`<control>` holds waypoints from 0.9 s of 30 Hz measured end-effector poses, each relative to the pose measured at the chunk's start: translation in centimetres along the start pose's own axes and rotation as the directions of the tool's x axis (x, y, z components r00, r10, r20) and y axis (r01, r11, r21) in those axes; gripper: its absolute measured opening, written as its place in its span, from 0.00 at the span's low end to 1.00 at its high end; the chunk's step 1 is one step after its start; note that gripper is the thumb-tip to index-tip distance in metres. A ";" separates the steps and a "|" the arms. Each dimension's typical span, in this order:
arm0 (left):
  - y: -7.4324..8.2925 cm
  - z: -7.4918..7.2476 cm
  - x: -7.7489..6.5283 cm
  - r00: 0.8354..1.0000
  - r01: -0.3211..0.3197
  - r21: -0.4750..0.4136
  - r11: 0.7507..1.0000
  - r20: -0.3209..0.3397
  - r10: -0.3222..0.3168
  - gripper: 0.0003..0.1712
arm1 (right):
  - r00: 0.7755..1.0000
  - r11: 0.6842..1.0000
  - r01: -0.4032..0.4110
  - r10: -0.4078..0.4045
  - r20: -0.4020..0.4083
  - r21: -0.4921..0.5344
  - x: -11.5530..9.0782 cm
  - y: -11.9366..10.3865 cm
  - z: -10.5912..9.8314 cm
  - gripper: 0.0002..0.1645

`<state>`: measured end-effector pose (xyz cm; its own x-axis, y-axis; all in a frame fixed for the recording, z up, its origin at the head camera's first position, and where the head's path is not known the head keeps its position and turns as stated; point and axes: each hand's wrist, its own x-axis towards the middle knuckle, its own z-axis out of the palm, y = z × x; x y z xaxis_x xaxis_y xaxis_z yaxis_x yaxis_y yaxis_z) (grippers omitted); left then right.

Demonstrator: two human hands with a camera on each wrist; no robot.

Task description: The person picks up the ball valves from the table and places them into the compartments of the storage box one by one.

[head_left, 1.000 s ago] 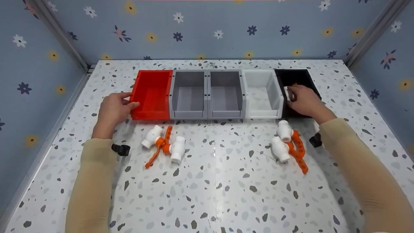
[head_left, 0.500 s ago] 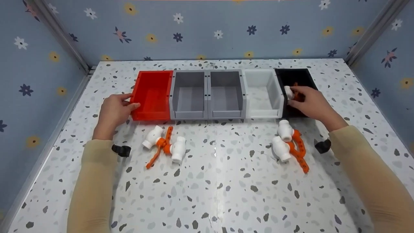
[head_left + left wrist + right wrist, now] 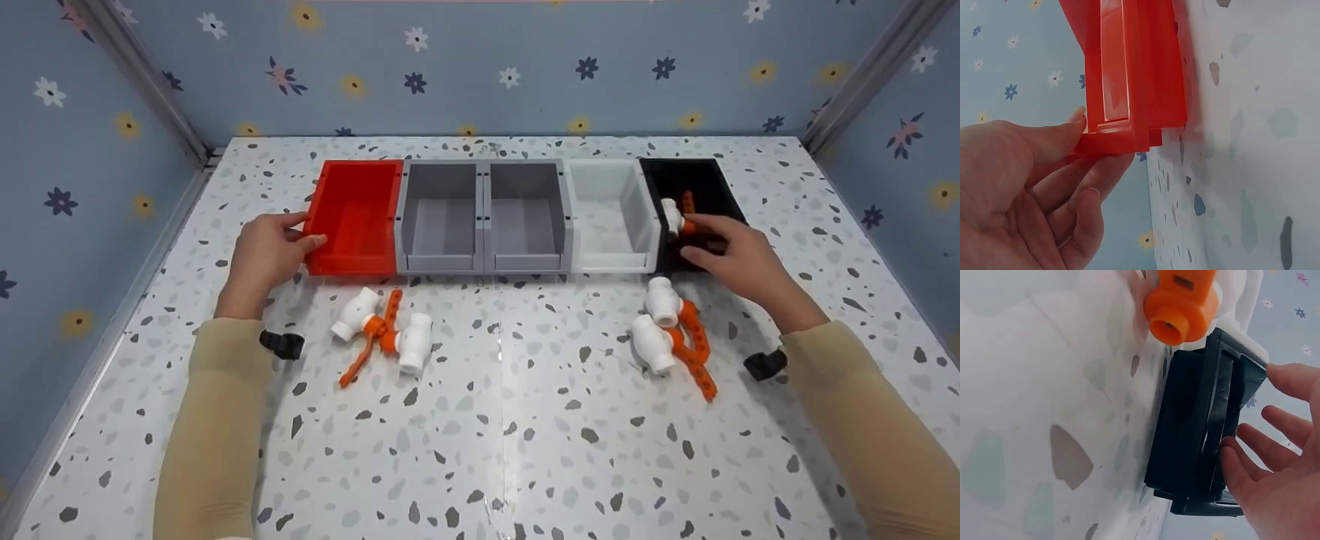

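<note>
My left hand [image 3: 262,251] grips the left side wall of the red bin [image 3: 364,264], thumb inside and fingers outside, as the left wrist view also shows. At the right end, my right hand [image 3: 739,255] reaches over the black bin [image 3: 721,184] with its fingers spread. Inside that bin lies a white ball valve [image 3: 671,214] with an orange handle, right at the index fingertip. In the right wrist view the fingers are loose around the front of the black bin [image 3: 1176,433], and the valve is hidden there.
Two grey bins [image 3: 442,264] and a white bin [image 3: 611,262] stand between the red and black ones. Two ball valves [image 3: 415,343] lie in front of the red bin. Two more valves [image 3: 652,345] lie before the black bin, close to the right forearm.
The right hand has let go of the white valve in the black bin and drawn back toward the front right, its fingers opening. The left hand stays on the red bin.
</note>
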<state>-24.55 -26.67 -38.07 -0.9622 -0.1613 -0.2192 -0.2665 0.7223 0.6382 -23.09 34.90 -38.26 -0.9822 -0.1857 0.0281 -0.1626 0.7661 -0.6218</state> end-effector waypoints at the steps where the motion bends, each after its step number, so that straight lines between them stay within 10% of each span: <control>1: 0.0 0.0 0.0 1.000 -0.003 0.001 1.000 -0.002 0.003 0.37 | 1.000 1.000 0.003 -0.003 -0.001 0.020 -0.2 0.0 0.0 0.38; 27: 0.0 0.0 -0.1 1.000 -0.002 0.014 1.000 0.001 0.002 0.38 | 0.987 0.989 0.145 -0.145 0.070 0.011 -3.7 -0.4 0.8 0.25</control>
<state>-24.44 -26.66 -38.04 -0.9626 -0.1594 -0.2191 -0.2642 0.7318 0.6283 -19.26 34.75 -38.76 -0.9392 -0.3376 0.0633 -0.3021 0.7243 -0.6197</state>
